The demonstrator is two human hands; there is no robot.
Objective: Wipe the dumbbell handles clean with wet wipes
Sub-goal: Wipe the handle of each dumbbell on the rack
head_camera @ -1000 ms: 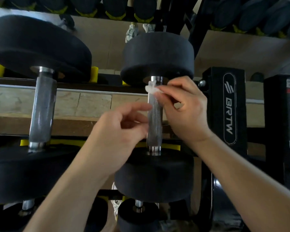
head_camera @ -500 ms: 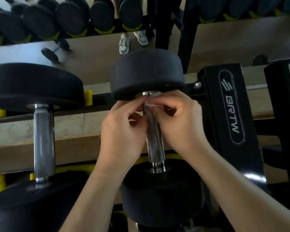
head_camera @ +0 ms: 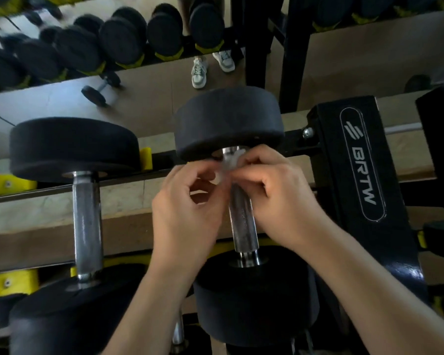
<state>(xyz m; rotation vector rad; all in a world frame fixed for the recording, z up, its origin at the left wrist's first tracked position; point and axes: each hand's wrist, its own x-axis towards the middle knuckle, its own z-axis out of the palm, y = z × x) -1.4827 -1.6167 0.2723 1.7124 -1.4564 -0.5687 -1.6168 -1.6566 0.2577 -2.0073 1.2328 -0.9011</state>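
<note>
A black dumbbell lies on the rack in front of me, its knurled steel handle (head_camera: pixel 242 221) running away from me between two round heads. A small white wet wipe (head_camera: pixel 226 165) sits at the far end of that handle, just under the far head (head_camera: pixel 228 121). My left hand (head_camera: pixel 185 216) pinches the wipe from the left with curled fingers. From the right, my right hand (head_camera: pixel 280 198) pinches the same wipe against the handle. A second dumbbell with a steel handle (head_camera: pixel 86 224) lies to the left, untouched.
A black rack upright marked BRTW (head_camera: pixel 362 165) stands close on the right. Yellow cradles (head_camera: pixel 9 184) hold the dumbbells on the rack rails. A mirror behind shows a row of dumbbells (head_camera: pixel 118 44), a small dumbbell on the floor (head_camera: pixel 100 88) and a person's sneakers (head_camera: pixel 212 66).
My left hand has come up from mid-handle to the wipe at the far end and now pinches it together with my right hand. The view has tilted upward.
</note>
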